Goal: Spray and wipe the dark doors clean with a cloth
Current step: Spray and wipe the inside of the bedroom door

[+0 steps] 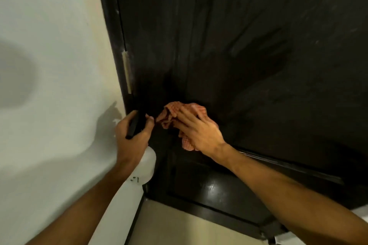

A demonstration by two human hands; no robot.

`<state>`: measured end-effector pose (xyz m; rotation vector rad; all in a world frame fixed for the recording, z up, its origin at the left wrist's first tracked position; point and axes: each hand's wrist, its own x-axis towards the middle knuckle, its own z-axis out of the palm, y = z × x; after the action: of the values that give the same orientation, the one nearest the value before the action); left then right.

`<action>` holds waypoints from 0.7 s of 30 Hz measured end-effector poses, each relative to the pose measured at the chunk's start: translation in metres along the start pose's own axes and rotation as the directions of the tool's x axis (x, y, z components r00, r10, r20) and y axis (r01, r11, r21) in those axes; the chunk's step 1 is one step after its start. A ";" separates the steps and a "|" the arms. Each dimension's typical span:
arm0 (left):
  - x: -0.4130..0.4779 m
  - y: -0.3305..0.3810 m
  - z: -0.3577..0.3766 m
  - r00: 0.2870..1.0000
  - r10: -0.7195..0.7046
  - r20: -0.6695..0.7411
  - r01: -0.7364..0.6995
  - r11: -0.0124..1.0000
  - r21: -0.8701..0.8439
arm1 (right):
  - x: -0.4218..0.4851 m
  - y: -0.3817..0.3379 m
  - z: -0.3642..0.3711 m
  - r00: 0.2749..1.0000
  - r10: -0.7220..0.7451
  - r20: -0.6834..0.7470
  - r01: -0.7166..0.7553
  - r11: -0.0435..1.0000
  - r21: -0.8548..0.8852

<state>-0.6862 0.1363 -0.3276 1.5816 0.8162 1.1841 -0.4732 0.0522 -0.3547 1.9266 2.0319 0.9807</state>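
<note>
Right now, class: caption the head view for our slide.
Right hand presses an orange cloth on the dark door; left hand grips a white spray bottle.

The dark door (258, 45) runs past the top and right edges, so its full extent is not seen. The left hand (132, 139) covers most of the black head of the spray bottle (148, 163), and what shows merges with the door behind; the nozzle cannot be made out. The left wrist hides part of the bottle's white body, and the dark marks (135, 179) on it are too small to read. The right hand (199, 133) hides the middle of the cloth (171, 111). Both forearms are cut off by the bottom edge. The pale hinge (127, 71) is blurred. A white scrap (282, 239) at the bottom edge is cut off and cannot be identified.
</note>
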 end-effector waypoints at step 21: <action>-0.131 0.009 0.203 0.967 -0.043 0.253 0.056 0.997 -0.047 | -0.267 0.095 0.021 0.856 0.475 -0.204 -0.429 0.873 0.232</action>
<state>-0.5328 -0.0455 -0.3724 1.6180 0.6486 0.9379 -0.3442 -0.1966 -0.3990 2.5795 1.8745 1.2377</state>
